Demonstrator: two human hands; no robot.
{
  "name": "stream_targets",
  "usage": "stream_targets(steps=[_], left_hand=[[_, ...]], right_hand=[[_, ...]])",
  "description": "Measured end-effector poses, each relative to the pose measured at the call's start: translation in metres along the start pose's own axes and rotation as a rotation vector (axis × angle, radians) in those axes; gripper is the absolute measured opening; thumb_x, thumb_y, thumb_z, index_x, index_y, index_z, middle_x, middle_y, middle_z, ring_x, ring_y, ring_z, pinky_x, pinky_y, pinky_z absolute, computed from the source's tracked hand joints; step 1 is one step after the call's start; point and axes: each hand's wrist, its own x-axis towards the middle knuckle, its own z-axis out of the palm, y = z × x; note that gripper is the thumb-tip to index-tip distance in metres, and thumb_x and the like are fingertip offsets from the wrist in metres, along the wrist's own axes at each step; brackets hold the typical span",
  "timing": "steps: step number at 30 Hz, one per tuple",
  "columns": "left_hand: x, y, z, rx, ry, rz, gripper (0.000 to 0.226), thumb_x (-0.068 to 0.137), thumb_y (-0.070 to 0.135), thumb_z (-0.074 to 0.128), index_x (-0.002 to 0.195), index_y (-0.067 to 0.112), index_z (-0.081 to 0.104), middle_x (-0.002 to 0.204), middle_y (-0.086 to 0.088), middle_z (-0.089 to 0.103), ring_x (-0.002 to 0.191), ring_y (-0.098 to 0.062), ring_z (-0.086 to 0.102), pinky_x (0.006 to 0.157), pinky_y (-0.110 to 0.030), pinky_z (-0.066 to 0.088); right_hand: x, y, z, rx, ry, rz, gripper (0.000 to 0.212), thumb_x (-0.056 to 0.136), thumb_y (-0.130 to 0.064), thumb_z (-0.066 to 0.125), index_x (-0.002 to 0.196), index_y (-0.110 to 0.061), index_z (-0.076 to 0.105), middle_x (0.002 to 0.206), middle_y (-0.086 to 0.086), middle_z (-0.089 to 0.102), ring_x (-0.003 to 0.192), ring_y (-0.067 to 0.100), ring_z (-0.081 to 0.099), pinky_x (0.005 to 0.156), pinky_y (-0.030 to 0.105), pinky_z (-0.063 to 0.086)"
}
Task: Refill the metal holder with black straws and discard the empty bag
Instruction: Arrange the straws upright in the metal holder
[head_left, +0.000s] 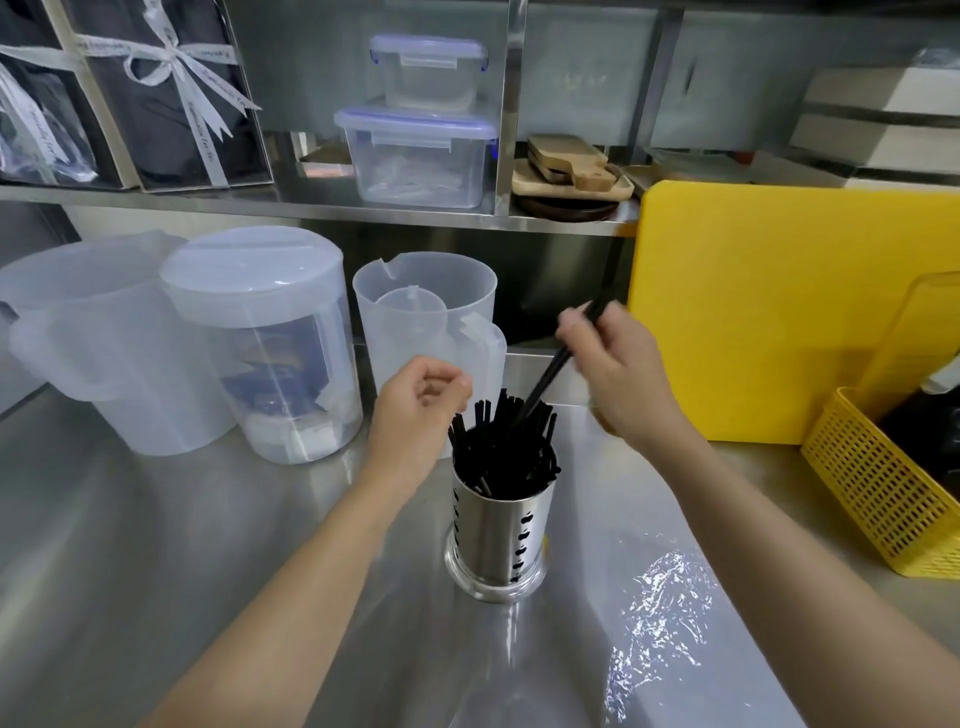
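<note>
A perforated metal holder stands upright on the steel counter, packed with black straws that stick out of its top. My right hand is above and to the right of it, pinching a black straw whose lower end dips among the others. My left hand hovers just left of the straw tops, fingers curled loosely with nothing in them. A crumpled clear plastic bag lies flat on the counter, right of the holder and under my right forearm.
Three translucent plastic jugs stand behind and left of the holder. A yellow cutting board leans at the back right, with a yellow mesh basket at the right edge. A shelf above carries lidded boxes and wooden boards.
</note>
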Motion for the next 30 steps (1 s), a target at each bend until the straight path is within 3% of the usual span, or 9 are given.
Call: stream_targets(steps=[3,5,7,10,14,18,22,25,30], left_hand=[[-0.008,-0.014,-0.012,0.092,-0.286,0.034,0.013,0.072,0.030,0.072,0.076,0.023,0.062,0.073,0.002,0.061,0.068,-0.014,0.054,0.071,-0.032,0.047],[-0.013,-0.021,-0.019,0.232,-0.494,0.008,0.029,0.063,0.037,0.078,0.084,0.024,0.063,0.072,0.009,0.056,0.062,-0.006,0.045,0.062,-0.020,0.039],[-0.019,-0.025,-0.021,0.397,-0.568,0.030,0.036,0.062,0.028,0.083,0.092,0.019,0.063,0.072,0.013,0.048,0.059,-0.001,0.038,0.059,-0.012,0.035],[-0.020,-0.030,-0.019,0.505,-0.533,0.090,0.033,0.064,0.023,0.082,0.091,0.017,0.066,0.073,0.013,0.046,0.064,-0.005,0.040,0.060,-0.013,0.034],[-0.015,-0.037,-0.016,0.429,-0.523,0.075,0.012,0.068,0.011,0.078,0.072,0.012,0.066,0.070,0.012,0.052,0.058,0.004,0.047,0.058,-0.009,0.034],[-0.014,-0.038,-0.015,0.309,-0.476,0.052,0.016,0.068,0.012,0.078,0.073,0.022,0.066,0.074,0.012,0.058,0.060,0.002,0.047,0.057,-0.008,0.034],[-0.012,-0.043,-0.013,0.317,-0.519,0.073,0.011,0.070,0.013,0.076,0.078,0.020,0.073,0.079,0.011,0.063,0.069,0.002,0.053,0.068,-0.012,0.038],[-0.012,-0.042,-0.011,0.286,-0.472,0.072,0.019,0.070,0.013,0.076,0.067,0.030,0.067,0.072,0.012,0.061,0.067,0.004,0.052,0.068,-0.012,0.038],[-0.006,-0.029,-0.011,0.177,-0.365,0.071,0.018,0.072,0.014,0.075,0.064,0.025,0.062,0.063,0.011,0.063,0.060,-0.001,0.053,0.065,-0.015,0.042]], right_hand=[[-0.005,0.018,0.013,-0.421,-0.378,0.127,0.029,0.086,-0.041,0.057,0.093,-0.013,0.055,0.071,-0.004,0.052,0.064,0.009,0.050,0.056,0.023,0.038],[-0.007,0.025,0.019,-0.496,-0.390,0.162,0.040,0.082,-0.048,0.059,0.106,-0.017,0.053,0.072,-0.006,0.052,0.066,0.008,0.051,0.055,0.022,0.038],[-0.006,0.026,0.021,-0.448,-0.321,0.169,0.040,0.084,-0.045,0.059,0.111,-0.017,0.053,0.071,-0.007,0.051,0.065,0.006,0.050,0.054,0.019,0.036],[-0.005,0.026,0.023,-0.430,-0.291,0.147,0.029,0.088,-0.039,0.057,0.104,-0.016,0.057,0.069,-0.010,0.051,0.063,0.003,0.050,0.053,0.014,0.033],[-0.009,0.028,0.025,-0.383,-0.301,0.125,0.020,0.089,-0.035,0.056,0.096,-0.017,0.061,0.074,-0.003,0.059,0.068,0.006,0.056,0.055,0.015,0.038],[-0.012,0.035,0.025,-0.364,-0.299,0.118,0.016,0.088,-0.030,0.058,0.095,-0.017,0.063,0.082,0.004,0.064,0.075,0.010,0.060,0.057,0.016,0.043],[-0.014,0.041,0.025,-0.324,-0.294,0.127,0.014,0.088,-0.027,0.058,0.094,-0.016,0.064,0.083,0.007,0.066,0.078,0.015,0.063,0.063,0.025,0.052],[-0.014,0.043,0.026,-0.291,-0.300,0.108,0.010,0.088,-0.026,0.059,0.091,-0.018,0.065,0.081,0.005,0.067,0.078,0.016,0.064,0.067,0.030,0.054],[-0.012,0.039,0.024,-0.160,-0.289,0.096,0.008,0.086,-0.021,0.061,0.088,-0.016,0.067,0.081,0.002,0.067,0.080,0.014,0.066,0.068,0.026,0.055]])
